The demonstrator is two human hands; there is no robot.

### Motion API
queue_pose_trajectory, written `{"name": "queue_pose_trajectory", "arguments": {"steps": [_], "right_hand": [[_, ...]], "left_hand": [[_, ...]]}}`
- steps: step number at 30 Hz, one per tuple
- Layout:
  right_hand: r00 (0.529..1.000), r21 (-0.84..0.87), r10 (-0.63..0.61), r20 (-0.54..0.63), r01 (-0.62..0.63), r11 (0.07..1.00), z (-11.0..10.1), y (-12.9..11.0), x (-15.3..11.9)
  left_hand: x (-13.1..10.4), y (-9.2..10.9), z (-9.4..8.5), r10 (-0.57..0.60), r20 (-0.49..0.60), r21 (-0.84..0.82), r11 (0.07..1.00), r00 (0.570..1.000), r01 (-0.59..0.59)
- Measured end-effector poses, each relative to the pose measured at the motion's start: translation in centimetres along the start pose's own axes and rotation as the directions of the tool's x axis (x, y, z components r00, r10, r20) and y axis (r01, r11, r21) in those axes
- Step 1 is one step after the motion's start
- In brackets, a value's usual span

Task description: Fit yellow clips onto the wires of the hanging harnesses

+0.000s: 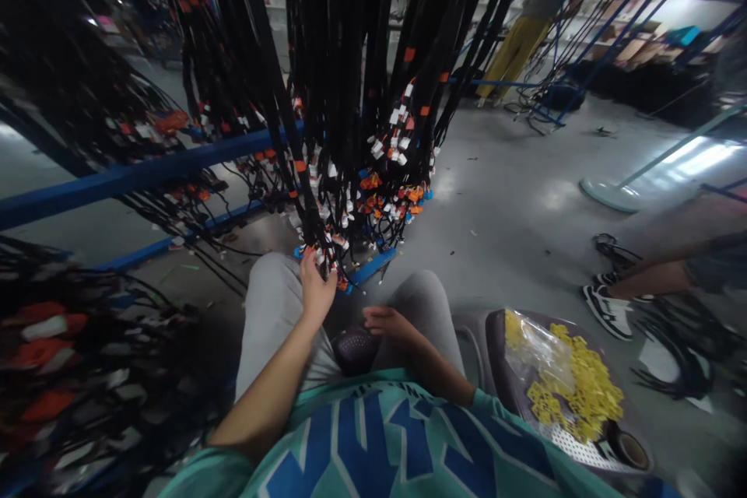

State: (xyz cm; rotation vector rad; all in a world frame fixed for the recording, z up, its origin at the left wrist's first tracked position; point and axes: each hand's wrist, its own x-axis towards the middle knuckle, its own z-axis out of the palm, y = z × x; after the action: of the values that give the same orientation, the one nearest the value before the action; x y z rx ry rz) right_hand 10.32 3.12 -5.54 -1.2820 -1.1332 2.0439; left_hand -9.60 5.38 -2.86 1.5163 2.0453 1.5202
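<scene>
Bundles of black wire harnesses (pixel 332 39) hang in front of me, ending in white, orange and blue connectors (pixel 377 202). My left hand (pixel 318 296) is at the lower end of one bundle, above my left thigh, its fingers closed on a wire harness (pixel 312 226). Just which connector lies under the fingertips is hard to see. My right hand (pixel 394 323) is over my right thigh, apart from the hanging wires. Its fingers are curled together, and whatever may be between them is too small to make out.
A blue metal frame (pixel 145 171) crosses on the left among more harnesses. To my right, a dark stool (pixel 496 350) carries yellow plastic pieces (pixel 583 381), a clear bag (pixel 537 350) and a tape roll (pixel 632 450). A person's legs (pixel 659 280) and a stand base (pixel 610 193) are farther right.
</scene>
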Motion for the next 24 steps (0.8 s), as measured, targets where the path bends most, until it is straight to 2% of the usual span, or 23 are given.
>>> {"name": "queue_pose_trajectory", "arguments": {"steps": [2,7,16,19,22,24], "right_hand": [[1.0,-0.014,0.015,0.001,-0.015,1.0,0.2,-0.1,-0.1],[0.998,-0.09,0.063,-0.002,-0.063,0.994,0.6,-0.1,0.2],[0.998,-0.11,0.05,0.04,-0.046,0.993,0.7,0.2,-0.1],[0.997,-0.107,0.046,0.055,-0.04,0.993,0.6,0.2,-0.2],[0.997,-0.108,0.045,0.07,-0.037,0.993,0.6,0.3,-0.2],[0.996,-0.112,0.044,0.072,-0.036,0.993,0.6,0.2,-0.1]], "left_hand": [[-0.4,0.1,0.3,0.006,0.026,-0.02,1.0,1.0,-0.005],[-0.7,-0.1,0.5,-0.133,0.116,-0.123,0.981,0.984,0.147],[-0.1,0.0,0.0,-0.166,0.053,-0.104,0.98,0.985,0.171],[2.3,1.0,-0.9,-0.122,-0.078,-0.073,0.991,0.99,0.116],[6.5,2.2,-1.7,-0.047,-0.239,-0.006,0.999,0.97,0.047],[9.4,2.9,-1.8,-0.077,-0.223,-0.019,0.997,0.972,0.074]]}}
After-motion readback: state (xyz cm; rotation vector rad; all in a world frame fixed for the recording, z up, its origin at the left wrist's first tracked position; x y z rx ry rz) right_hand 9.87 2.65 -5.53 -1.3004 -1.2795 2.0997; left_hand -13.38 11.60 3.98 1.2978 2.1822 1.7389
